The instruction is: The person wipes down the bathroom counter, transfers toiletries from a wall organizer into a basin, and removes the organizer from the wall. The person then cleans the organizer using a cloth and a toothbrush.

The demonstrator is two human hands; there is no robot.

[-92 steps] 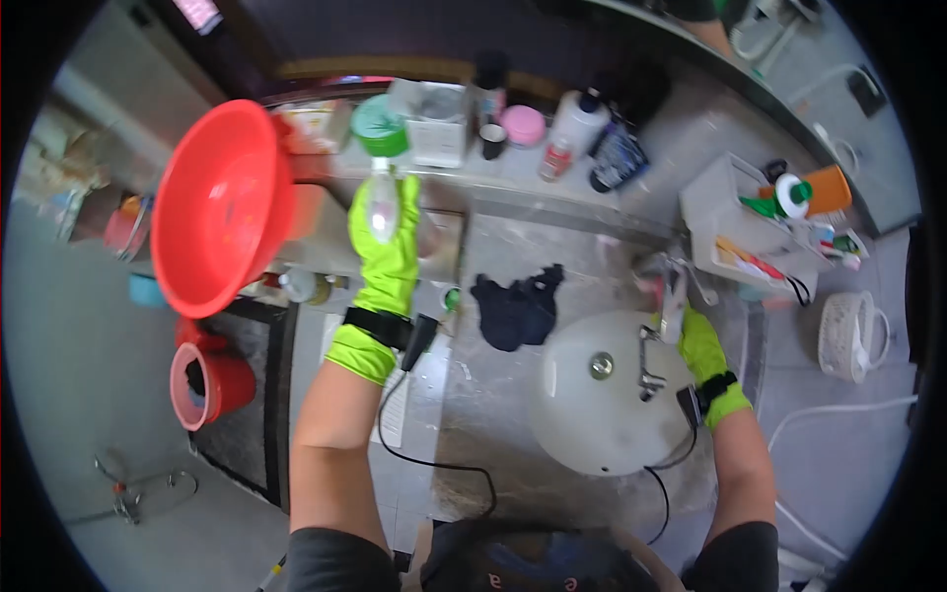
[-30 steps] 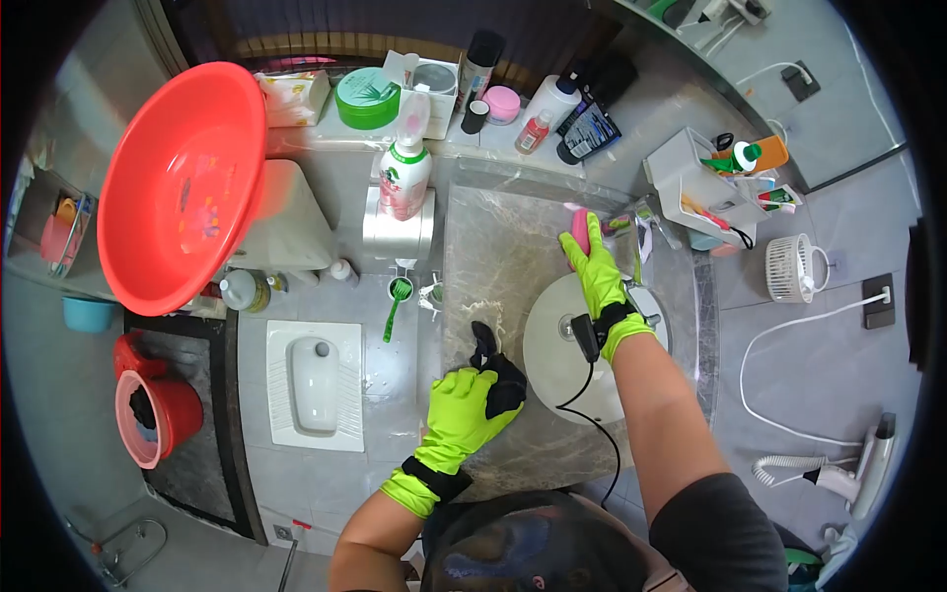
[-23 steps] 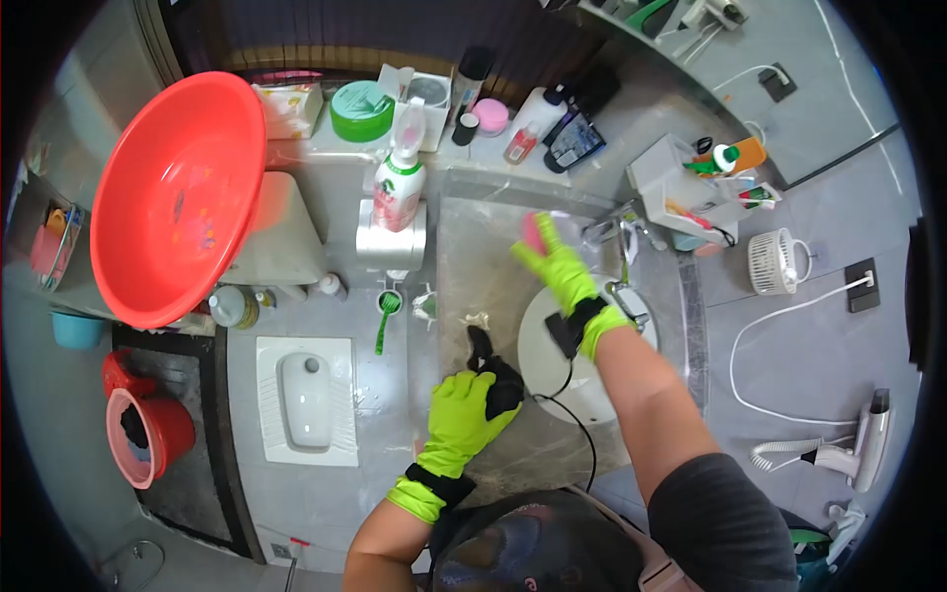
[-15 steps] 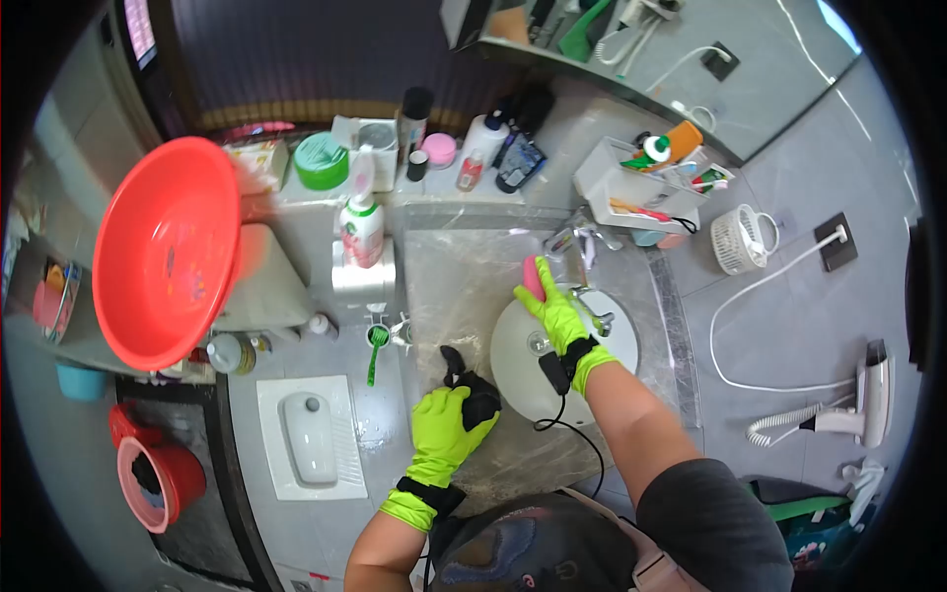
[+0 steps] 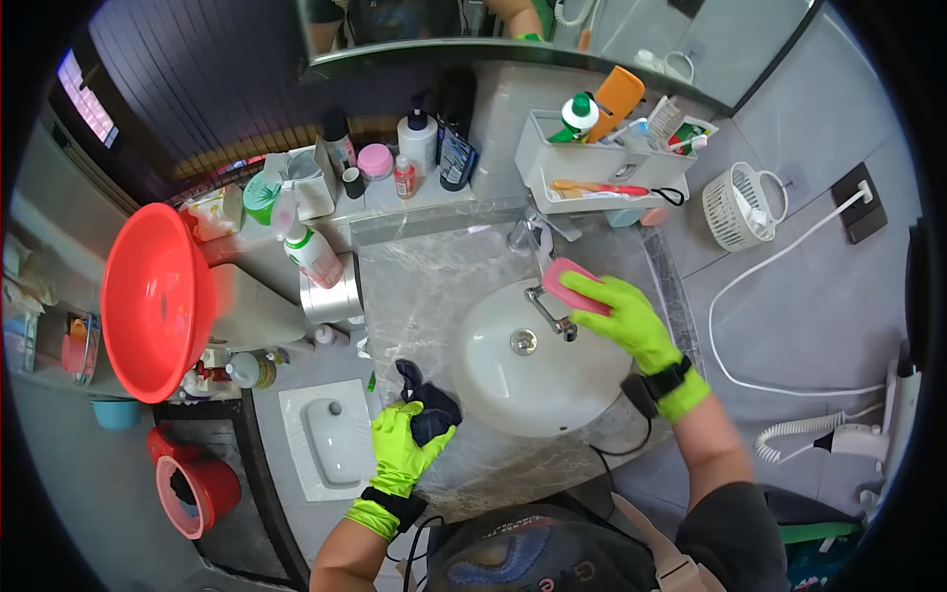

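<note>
A yellow-green glove covers my left hand [image 5: 401, 444], whose fingers are closed on a dark cloth [image 5: 434, 414] on the grey marble counter [image 5: 409, 286], left of the white sink [image 5: 493, 380]. My right hand [image 5: 631, 321], in a matching glove, grips a pink sponge [image 5: 569, 284] at the sink's upper right. The sponge is beside the chrome faucet [image 5: 554, 318], partly under my fingers.
A white organizer [image 5: 552, 163] with toothbrushes stands behind the sink. Bottles and jars line the ledge [image 5: 380, 202]. At left are a red basin [image 5: 156, 296] and a squat toilet [image 5: 330, 439]. A hair dryer [image 5: 863, 441] and white basket [image 5: 730, 212] hang at right.
My right hand has moved with the sponge from the sink's upper left to the right side of the faucet. The camera view has shifted; my left hand still holds the cloth.
</note>
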